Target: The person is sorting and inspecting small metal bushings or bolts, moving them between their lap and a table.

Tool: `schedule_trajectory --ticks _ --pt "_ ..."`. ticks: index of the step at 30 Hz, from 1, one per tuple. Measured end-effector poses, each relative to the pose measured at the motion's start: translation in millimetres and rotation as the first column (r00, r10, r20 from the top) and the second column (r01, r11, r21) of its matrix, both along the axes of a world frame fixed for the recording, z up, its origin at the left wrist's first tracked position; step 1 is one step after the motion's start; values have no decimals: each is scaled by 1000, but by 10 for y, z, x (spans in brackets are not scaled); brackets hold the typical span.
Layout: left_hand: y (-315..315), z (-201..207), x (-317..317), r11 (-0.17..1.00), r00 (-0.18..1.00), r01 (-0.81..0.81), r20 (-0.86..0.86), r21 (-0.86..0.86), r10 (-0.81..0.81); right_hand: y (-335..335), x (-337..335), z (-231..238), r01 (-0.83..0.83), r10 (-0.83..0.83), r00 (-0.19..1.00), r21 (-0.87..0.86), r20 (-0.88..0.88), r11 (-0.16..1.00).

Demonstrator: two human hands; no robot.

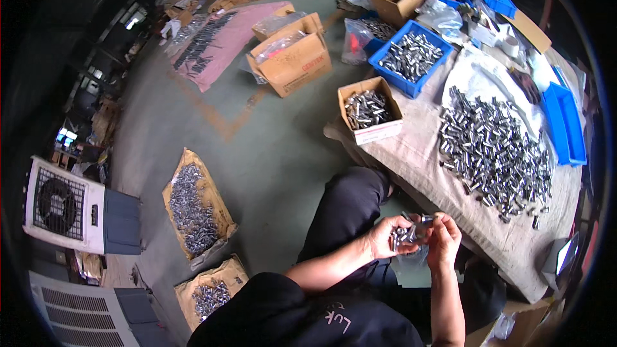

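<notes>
Over my lap, my left hand (380, 238) is closed round a small clear plastic bag (405, 236) with several shiny metal pieces in it. My right hand (443, 238) is beside it, thumb and fingers pinched together at the bag's right end. Whether those fingertips also grip a metal piece is too small to tell. On the cloth-covered table to my right lies a broad heap of short metal cylinders (491, 151). A cardboard box (378, 133) and a blue bin (437, 72), both holding metal parts, stand at the table's far left corner.
An empty-looking blue tray (563, 123) lies at the table's right side. Metal parts fill cardboard trays (222, 202) on the floor at left, near an air cooler (71, 205). Farther off are an open carton (292, 64) and a pink sheet (234, 38) with dark parts.
</notes>
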State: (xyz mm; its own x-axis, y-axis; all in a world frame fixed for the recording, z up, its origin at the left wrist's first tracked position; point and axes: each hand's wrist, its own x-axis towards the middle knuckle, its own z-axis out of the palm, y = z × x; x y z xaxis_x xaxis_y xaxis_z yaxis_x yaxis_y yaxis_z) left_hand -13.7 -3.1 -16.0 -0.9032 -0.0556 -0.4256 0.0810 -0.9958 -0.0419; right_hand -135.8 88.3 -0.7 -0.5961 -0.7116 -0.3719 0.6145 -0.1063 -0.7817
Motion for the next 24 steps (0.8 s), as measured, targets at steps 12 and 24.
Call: schedule_trajectory --ticks 12,24 --pt "-232 201 93 947 978 92 207 -309 -27 -35 -11 34 -130 123 988 -78 -91 988" --pt "-98 346 132 831 934 222 356 -510 -31 123 103 157 -209 191 823 27 -535 978"
